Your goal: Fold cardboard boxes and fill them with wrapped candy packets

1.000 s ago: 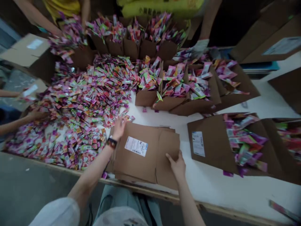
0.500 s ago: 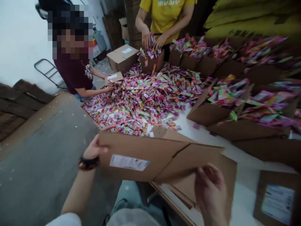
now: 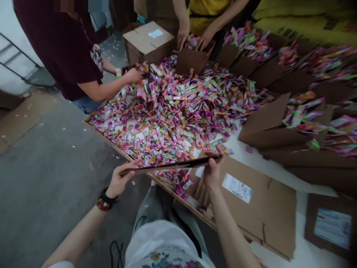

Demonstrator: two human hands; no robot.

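Note:
A folded cardboard carton [image 3: 167, 166] is seen almost edge-on, held level between both my hands over the near edge of the sachet pile. My left hand [image 3: 120, 181] pinches its left end, thumb and fingers on either side. At the other end my right hand [image 3: 212, 172] grips it, fingers over the far side. Small colourful sachets [image 3: 178, 111] lie heaped on the white table just beyond the carton. Below and right of my right hand rests a stack of flat cartons [image 3: 259, 201], the top one bearing a white label.
Open boxes filled with sachets [image 3: 267, 137] line the right side. A labelled box [image 3: 330, 227] sits at the lower right. At the back left stands a carton stack [image 3: 149, 39]. Two co-workers handle sachets, one in a dark red shirt [image 3: 58, 56], one in yellow [image 3: 209, 9].
The carton has tilted from showing its labelled face to nearly edge-on. My right hand has moved up and left, uncovering the flat carton stack. The view has shifted downward.

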